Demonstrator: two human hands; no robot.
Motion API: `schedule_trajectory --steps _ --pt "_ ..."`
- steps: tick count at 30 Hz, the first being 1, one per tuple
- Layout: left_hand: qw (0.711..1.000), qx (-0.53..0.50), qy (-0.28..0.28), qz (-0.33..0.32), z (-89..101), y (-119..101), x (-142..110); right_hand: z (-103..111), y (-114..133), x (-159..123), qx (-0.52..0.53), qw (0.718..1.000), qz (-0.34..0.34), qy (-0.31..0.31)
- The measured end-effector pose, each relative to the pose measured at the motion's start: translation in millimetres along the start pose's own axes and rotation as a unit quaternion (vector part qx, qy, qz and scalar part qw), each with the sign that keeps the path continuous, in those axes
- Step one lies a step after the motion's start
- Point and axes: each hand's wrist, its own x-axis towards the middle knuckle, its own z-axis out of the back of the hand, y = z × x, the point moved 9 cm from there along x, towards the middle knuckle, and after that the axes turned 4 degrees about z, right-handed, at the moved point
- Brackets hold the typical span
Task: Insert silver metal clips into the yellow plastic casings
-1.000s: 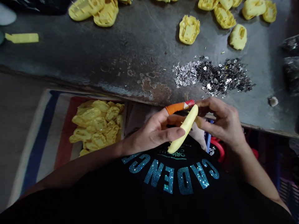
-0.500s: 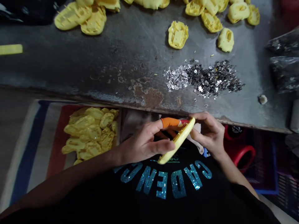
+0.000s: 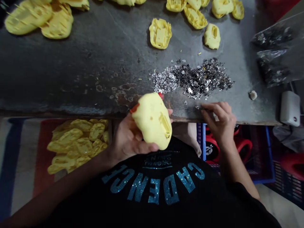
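At the table edge, the left hand grips a yellow plastic shell; the right hand curls, its hold unclear.

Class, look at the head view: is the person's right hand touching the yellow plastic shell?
Apart. The head view shows the dark metal tabletop between the right hand and the yellow moulded plastic shell, which rests in the left hand.

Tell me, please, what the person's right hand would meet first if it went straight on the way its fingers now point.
The right hand would most likely meet the pile of silver and dark metallic flakes on the metal tabletop first, though depth is hard to judge from this view.
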Motion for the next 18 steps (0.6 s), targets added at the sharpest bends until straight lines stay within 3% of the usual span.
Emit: schedule_trajectory --steps 3,6,10,13,18 --pt "0.994 0.023 -0.043 -0.093 2.2 -16 5 -3 -28 10 -0.072 0.997 0.009 0.033" --pt "0.999 -0.01 -0.016 -0.032 -7.5 -7 12 -11 -27 12 -0.071 0.996 0.014 0.061" --pt "0.996 -0.064 0.022 0.055 -19.6 7 11 -4 17 16 0.075 0.994 0.045 0.062" --pt "0.992 -0.076 0.056 0.083 -28.4 14 9 2 62 23 0.184 0.973 0.108 0.084" --pt "0.99 -0.093 0.072 0.074 -34.1 17 6 0 108 33 0.166 0.96 0.191 0.12"
